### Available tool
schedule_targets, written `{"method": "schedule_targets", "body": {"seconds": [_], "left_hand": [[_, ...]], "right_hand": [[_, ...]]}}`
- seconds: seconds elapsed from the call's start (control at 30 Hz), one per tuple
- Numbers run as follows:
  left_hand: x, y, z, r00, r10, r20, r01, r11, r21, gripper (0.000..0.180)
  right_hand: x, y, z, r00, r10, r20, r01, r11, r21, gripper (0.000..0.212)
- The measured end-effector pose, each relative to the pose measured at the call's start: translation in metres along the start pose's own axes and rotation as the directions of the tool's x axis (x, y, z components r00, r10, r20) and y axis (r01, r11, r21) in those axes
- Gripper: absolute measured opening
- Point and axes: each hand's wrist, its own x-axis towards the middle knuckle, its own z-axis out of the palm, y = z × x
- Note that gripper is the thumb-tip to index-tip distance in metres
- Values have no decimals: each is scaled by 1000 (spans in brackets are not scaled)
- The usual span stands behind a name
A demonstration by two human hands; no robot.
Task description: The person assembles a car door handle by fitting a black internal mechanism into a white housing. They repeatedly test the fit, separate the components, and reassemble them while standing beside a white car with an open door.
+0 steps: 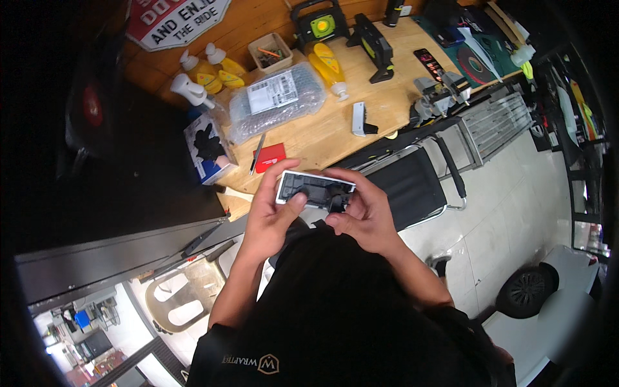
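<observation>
Just in front of my body I hold a small rectangular black plastic part with a pale rim point(314, 185), its ribbed, hollow side facing up. My left hand point(265, 221) grips its left end, with the thumb pressed onto the inner face. Around the right end my right hand point(369, 219) is closed, the thumb by a dark tab at the lower corner. A similar white piece with a black bracket point(360, 119) lies on the wooden workbench point(309, 135). Closest to my left fingers on the bench is a red card point(269, 157), beside a slim knife or pen point(257, 153).
A bubble-wrapped package point(277, 102), yellow bottles point(327, 68), a spray bottle point(190, 89) and a glove box point(207, 151) crowd the bench. Work lights point(373, 48) and a vise point(438, 97) stand farther right. A black padded chair point(406, 187) is at right, a car wheel point(527, 291) beyond.
</observation>
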Motion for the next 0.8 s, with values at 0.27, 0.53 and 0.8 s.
{"method": "schedule_targets", "body": {"seconds": [0.27,0.53,0.8], "left_hand": [[25,-34,-11,988,-153,-28,151,985,-82,49],[37,-38,-42,934,-346,-89,243,798,-552,52],[49,-33,-36,885,-396,244,465,755,-462,76]], "right_hand": [[16,42,-53,996,74,46,-63,976,-206,80],[143,89,-181,857,-267,-440,-474,-75,-877,92],[114,93,-142,649,-326,-687,-277,740,-613,64]]}}
